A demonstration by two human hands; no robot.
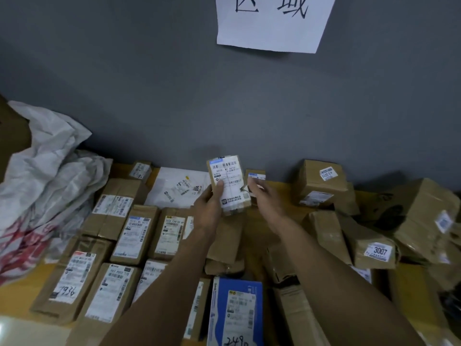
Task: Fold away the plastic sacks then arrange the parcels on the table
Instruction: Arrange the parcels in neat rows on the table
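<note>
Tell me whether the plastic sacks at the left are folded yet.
Not folded. The plastic sacks lie in a crumpled, bunched heap, with creases running every way.

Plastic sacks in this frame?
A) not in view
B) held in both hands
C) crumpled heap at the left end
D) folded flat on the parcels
C: the sacks lie in a crumpled, unfolded heap at the left end of the table, while the left hand grips a small parcel.

Bare table strip [284, 189] by the wall [224, 108]; parcels [134, 236] packed left; sacks [50, 176] heaped beyond; tumbled boxes [421, 221] right
</note>
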